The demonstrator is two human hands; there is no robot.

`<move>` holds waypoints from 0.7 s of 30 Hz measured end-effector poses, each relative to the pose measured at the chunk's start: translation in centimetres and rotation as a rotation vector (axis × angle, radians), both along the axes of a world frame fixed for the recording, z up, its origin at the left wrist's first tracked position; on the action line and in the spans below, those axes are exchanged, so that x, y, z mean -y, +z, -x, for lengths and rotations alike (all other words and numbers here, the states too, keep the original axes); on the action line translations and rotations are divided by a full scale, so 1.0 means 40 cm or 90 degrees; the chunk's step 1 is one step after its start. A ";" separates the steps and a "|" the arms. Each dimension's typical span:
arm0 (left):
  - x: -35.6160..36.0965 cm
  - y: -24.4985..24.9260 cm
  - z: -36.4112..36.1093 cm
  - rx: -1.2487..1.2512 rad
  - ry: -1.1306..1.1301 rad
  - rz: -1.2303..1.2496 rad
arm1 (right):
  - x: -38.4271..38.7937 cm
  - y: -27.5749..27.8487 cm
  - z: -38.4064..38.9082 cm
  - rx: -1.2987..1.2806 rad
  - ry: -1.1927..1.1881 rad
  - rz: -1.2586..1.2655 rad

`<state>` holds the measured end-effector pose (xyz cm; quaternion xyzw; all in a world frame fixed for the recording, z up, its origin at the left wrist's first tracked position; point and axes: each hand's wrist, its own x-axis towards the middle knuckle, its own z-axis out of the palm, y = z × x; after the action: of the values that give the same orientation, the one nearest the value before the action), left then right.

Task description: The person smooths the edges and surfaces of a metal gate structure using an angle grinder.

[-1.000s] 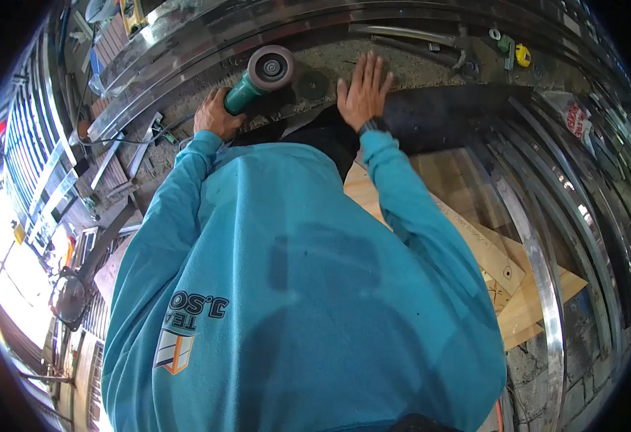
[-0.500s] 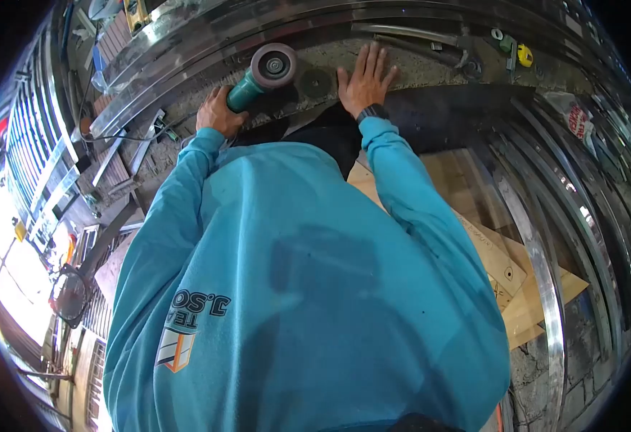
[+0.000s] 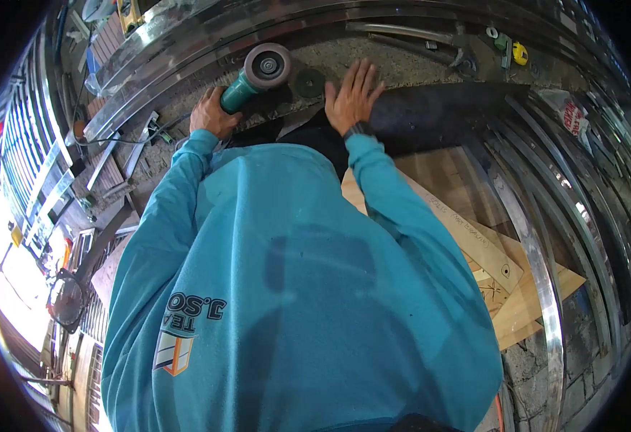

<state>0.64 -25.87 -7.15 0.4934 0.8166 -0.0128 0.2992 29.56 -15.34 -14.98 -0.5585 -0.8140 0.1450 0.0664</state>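
Observation:
My left hand (image 3: 216, 115) is wrapped round the green body of an angle grinder (image 3: 240, 92). The grinder's round disc (image 3: 268, 65) faces up, tilted away from me. To the right, my right hand (image 3: 353, 97) is spread with its fingers apart, holding nothing; a dark watch (image 3: 361, 129) is on that wrist. On the ground between the grinder and my right hand lies a loose dark disc (image 3: 309, 82). Whether my right palm touches the ground cannot be made out.
Long metal bars (image 3: 549, 288) run along the right side, and more curve across the top. A hammer-like tool (image 3: 409, 32) and a yellow tape measure (image 3: 520, 53) lie beyond my right hand. Wooden boards (image 3: 466, 230) lie at right. A cable (image 3: 114, 140) runs at left.
My right hand has shifted left and a little nearer my body, fingers still spread. My left hand keeps its hold on the grinder, and the whole view has slid slightly.

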 end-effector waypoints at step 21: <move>0.000 -0.011 0.006 -0.013 0.017 -0.026 | -0.057 0.063 -0.037 -0.140 -0.071 -0.124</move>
<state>0.38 -25.85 -7.58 0.4885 0.8263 0.0030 0.2805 31.03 -13.07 -12.45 -0.5748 -0.7797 0.1218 0.2165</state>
